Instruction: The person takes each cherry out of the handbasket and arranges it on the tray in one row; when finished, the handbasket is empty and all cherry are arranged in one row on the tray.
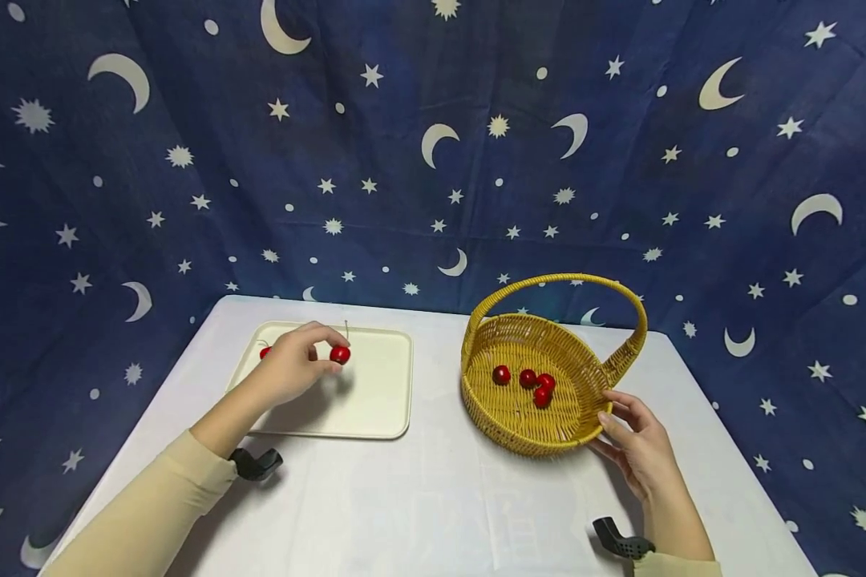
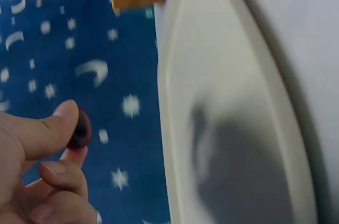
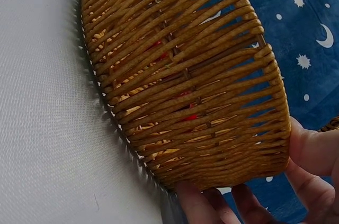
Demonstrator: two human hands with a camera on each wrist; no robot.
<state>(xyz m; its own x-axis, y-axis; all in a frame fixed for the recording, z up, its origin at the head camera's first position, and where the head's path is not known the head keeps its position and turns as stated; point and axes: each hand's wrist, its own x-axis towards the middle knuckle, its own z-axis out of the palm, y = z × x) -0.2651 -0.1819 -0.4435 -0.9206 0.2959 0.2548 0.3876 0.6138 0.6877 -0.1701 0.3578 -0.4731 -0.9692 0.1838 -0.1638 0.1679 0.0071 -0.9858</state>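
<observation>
Between thumb and fingertips my left hand (image 1: 297, 365) pinches a dark red cherry (image 1: 340, 354), its thin stem pointing up, over the cream tray (image 1: 375, 393). In the left wrist view the cherry (image 2: 80, 130) is held clear above the tray (image 2: 212, 60). Another cherry (image 1: 265, 352) lies at the tray's left side, partly hidden behind the hand. My right hand (image 1: 642, 449) grips the near right rim of a yellow wicker basket (image 1: 487, 421), thumb at the rim and fingers along the outer wall. Several cherries (image 1: 528, 378) lie on the basket's floor.
The basket's tall arched handle (image 1: 559, 279) rises over its opening. Both tray and basket stand on a white-covered table (image 1: 433, 513). A dark blue curtain (image 1: 404, 160) with moons and stars hangs behind and at both sides.
</observation>
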